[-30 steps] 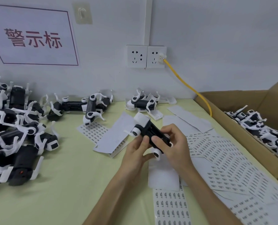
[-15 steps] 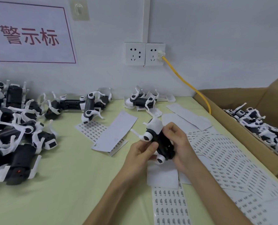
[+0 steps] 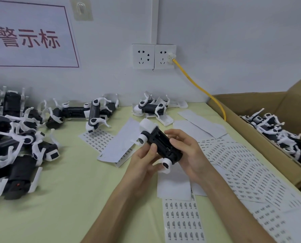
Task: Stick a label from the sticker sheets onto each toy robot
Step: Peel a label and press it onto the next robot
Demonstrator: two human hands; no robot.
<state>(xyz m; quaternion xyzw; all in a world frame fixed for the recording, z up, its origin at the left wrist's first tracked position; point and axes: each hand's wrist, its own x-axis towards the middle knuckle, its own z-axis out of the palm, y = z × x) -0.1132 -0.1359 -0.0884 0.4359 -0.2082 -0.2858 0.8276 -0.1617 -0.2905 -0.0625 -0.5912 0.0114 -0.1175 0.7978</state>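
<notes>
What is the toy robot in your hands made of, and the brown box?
The toy robot looks like hard plastic: matte black body, smooth white moulded parts. The brown box looks like cardboard: dull brown, with a folded flap.

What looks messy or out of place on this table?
Nothing looks spilled or plainly broken. It is untidy, though: the toy robots at the left lie in a tangled heap, and the sticker sheets at the right overlap askew. A blank strip lies crooked across one printed sheet.
</notes>
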